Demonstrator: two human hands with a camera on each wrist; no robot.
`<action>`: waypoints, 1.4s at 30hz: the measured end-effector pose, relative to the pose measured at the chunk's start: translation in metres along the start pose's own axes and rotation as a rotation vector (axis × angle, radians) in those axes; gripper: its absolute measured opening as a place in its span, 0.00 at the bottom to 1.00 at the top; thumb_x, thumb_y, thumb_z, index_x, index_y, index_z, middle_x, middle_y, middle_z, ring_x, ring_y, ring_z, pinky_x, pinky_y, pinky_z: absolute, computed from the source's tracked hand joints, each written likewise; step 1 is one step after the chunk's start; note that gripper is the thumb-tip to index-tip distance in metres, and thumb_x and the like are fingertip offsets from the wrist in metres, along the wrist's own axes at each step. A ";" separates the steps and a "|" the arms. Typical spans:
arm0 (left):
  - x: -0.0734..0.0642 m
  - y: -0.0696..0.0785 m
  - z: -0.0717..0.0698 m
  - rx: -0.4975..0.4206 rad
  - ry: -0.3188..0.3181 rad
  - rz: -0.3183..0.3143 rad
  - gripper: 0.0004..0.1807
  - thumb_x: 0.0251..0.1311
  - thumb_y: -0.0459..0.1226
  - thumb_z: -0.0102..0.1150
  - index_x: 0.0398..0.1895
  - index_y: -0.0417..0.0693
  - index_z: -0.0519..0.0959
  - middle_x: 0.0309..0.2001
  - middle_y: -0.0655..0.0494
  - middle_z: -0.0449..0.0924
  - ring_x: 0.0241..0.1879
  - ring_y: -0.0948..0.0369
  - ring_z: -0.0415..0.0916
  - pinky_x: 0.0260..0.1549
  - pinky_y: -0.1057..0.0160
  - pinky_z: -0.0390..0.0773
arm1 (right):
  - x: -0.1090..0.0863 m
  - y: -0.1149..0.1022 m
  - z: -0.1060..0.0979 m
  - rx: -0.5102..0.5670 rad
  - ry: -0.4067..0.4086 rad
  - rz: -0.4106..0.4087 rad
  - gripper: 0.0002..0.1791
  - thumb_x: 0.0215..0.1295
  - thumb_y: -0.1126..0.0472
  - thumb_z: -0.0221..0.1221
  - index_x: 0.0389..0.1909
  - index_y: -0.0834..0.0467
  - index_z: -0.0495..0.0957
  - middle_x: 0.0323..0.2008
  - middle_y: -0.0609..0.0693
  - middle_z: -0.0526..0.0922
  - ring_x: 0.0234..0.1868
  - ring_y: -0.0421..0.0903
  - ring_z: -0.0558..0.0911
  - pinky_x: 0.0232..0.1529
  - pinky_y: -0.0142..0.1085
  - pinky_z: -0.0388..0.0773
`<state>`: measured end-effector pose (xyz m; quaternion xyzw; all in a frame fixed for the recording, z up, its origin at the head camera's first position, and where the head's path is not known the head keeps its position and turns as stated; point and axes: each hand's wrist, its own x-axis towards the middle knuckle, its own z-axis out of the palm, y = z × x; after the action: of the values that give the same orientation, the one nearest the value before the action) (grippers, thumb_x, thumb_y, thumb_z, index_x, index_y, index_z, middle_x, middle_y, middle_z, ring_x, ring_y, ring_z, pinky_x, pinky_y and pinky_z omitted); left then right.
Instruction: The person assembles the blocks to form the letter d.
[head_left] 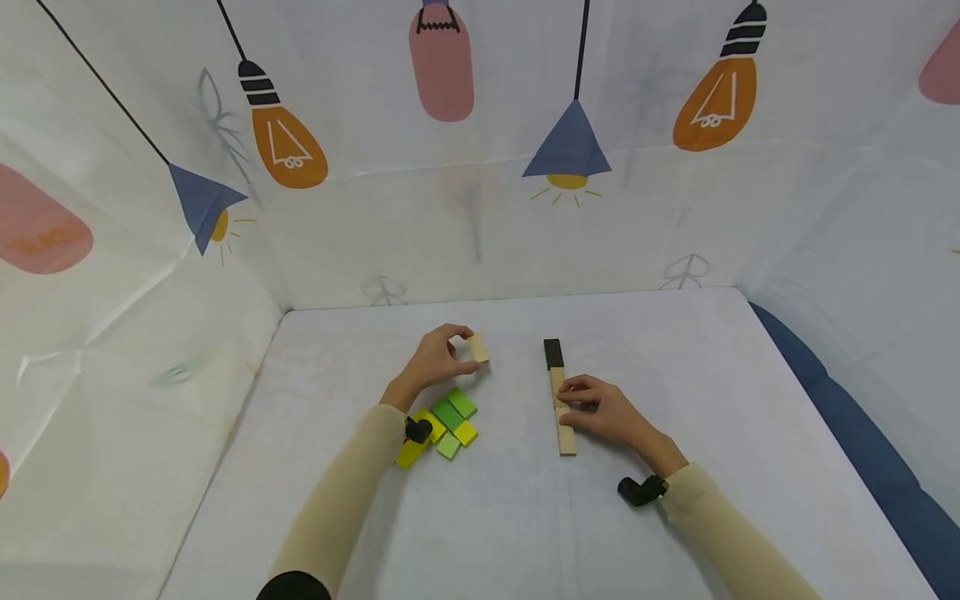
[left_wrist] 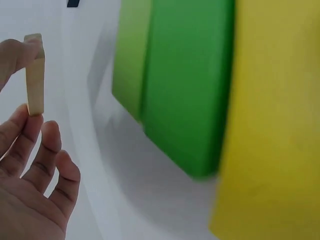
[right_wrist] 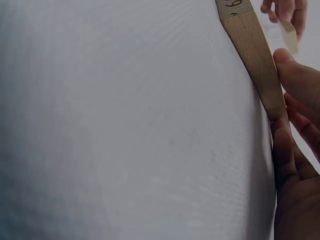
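My left hand (head_left: 437, 357) pinches a small pale wooden block (head_left: 477, 348) between thumb and fingertips, over the table beyond the coloured blocks. In the left wrist view this block (left_wrist: 35, 85) stands edge-on, with the other fingers loosely curled below. My right hand (head_left: 607, 412) is at a straight row of pale wooden blocks (head_left: 567, 442), its thumb and fingertips pinching along the middle. A black block (head_left: 553, 353) forms the far end of the row. Dark handwritten marks show on a wooden block (right_wrist: 239, 9) in the right wrist view.
Several green blocks (head_left: 448, 414) and yellow blocks (head_left: 411, 454) lie clustered beneath my left wrist. The white-covered table (head_left: 495, 517) meets a printed cloth wall (head_left: 480, 225) at the back. A blue padded surface (head_left: 855, 433) borders the table's right side.
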<state>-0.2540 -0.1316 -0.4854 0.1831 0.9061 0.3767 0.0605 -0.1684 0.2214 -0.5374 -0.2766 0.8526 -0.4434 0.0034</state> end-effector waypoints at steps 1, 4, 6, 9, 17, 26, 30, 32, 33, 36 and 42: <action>0.003 0.003 0.003 0.001 0.001 0.011 0.32 0.53 0.45 0.77 0.61 0.47 0.79 0.58 0.49 0.80 0.37 0.58 0.74 0.38 0.63 0.76 | 0.000 0.000 0.000 -0.003 0.003 -0.001 0.22 0.57 0.59 0.75 0.51 0.63 0.87 0.56 0.54 0.83 0.52 0.51 0.83 0.47 0.35 0.82; 0.013 0.013 0.010 0.006 0.003 0.034 0.32 0.54 0.44 0.77 0.62 0.46 0.79 0.58 0.49 0.80 0.37 0.58 0.74 0.38 0.63 0.76 | 0.000 -0.001 0.000 -0.007 0.008 0.001 0.21 0.57 0.60 0.75 0.51 0.63 0.87 0.56 0.54 0.83 0.52 0.52 0.83 0.47 0.35 0.82; 0.018 0.018 0.014 0.011 0.001 0.034 0.32 0.54 0.43 0.77 0.62 0.46 0.79 0.59 0.49 0.80 0.39 0.57 0.74 0.38 0.62 0.76 | 0.000 -0.001 0.001 -0.014 0.008 0.001 0.21 0.57 0.59 0.75 0.51 0.63 0.87 0.55 0.54 0.83 0.52 0.52 0.83 0.47 0.35 0.82; 0.025 0.025 0.021 0.019 -0.013 0.030 0.32 0.53 0.44 0.77 0.62 0.45 0.79 0.59 0.49 0.80 0.40 0.57 0.74 0.40 0.63 0.77 | 0.000 -0.001 0.002 -0.020 0.005 0.004 0.21 0.57 0.58 0.75 0.51 0.62 0.87 0.55 0.54 0.83 0.52 0.51 0.83 0.48 0.35 0.82; 0.037 0.040 0.035 0.033 -0.052 0.059 0.32 0.55 0.44 0.76 0.63 0.45 0.78 0.61 0.49 0.79 0.41 0.57 0.75 0.39 0.64 0.77 | 0.001 -0.002 0.002 -0.035 0.008 -0.001 0.21 0.56 0.58 0.76 0.50 0.62 0.88 0.54 0.52 0.84 0.52 0.50 0.83 0.48 0.36 0.82; 0.050 0.054 0.047 0.071 -0.085 0.082 0.33 0.58 0.45 0.74 0.67 0.46 0.77 0.65 0.48 0.76 0.41 0.58 0.75 0.38 0.66 0.77 | 0.002 -0.005 0.003 -0.044 0.008 0.013 0.20 0.56 0.57 0.76 0.49 0.61 0.89 0.53 0.52 0.84 0.52 0.52 0.83 0.48 0.38 0.83; 0.055 0.060 0.050 0.066 -0.093 0.083 0.33 0.59 0.43 0.74 0.67 0.44 0.76 0.65 0.46 0.75 0.41 0.57 0.75 0.40 0.65 0.78 | 0.002 -0.004 0.005 -0.056 0.017 0.004 0.20 0.55 0.58 0.76 0.49 0.61 0.89 0.53 0.52 0.84 0.52 0.52 0.83 0.49 0.39 0.83; 0.057 0.061 0.051 0.062 -0.095 0.075 0.33 0.59 0.42 0.73 0.68 0.43 0.75 0.66 0.45 0.74 0.42 0.57 0.76 0.41 0.63 0.79 | 0.002 -0.004 0.007 -0.068 0.022 -0.005 0.20 0.55 0.59 0.76 0.48 0.61 0.89 0.52 0.52 0.84 0.52 0.52 0.84 0.49 0.40 0.83; 0.058 0.061 0.052 0.060 -0.096 0.069 0.33 0.59 0.42 0.73 0.68 0.43 0.75 0.66 0.45 0.74 0.43 0.57 0.76 0.42 0.63 0.79 | 0.002 -0.004 0.007 -0.075 0.023 -0.004 0.20 0.55 0.59 0.76 0.48 0.60 0.89 0.52 0.52 0.84 0.52 0.52 0.84 0.49 0.40 0.83; 0.061 0.062 0.056 0.073 -0.100 0.050 0.34 0.60 0.42 0.72 0.69 0.44 0.74 0.68 0.45 0.72 0.44 0.57 0.77 0.43 0.62 0.80 | 0.002 -0.003 0.008 -0.092 0.027 -0.006 0.20 0.55 0.59 0.76 0.48 0.61 0.89 0.52 0.52 0.84 0.52 0.52 0.84 0.49 0.40 0.83; 0.068 0.064 0.063 0.071 -0.084 0.039 0.35 0.62 0.41 0.71 0.71 0.44 0.72 0.70 0.45 0.70 0.47 0.55 0.79 0.47 0.60 0.81 | 0.004 -0.003 0.005 -0.075 0.039 -0.019 0.19 0.54 0.60 0.77 0.47 0.61 0.89 0.52 0.53 0.84 0.50 0.52 0.84 0.46 0.38 0.83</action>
<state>-0.2832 -0.0232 -0.4830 0.2186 0.9118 0.3373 0.0845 -0.1690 0.2147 -0.5372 -0.2760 0.8659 -0.4162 -0.0277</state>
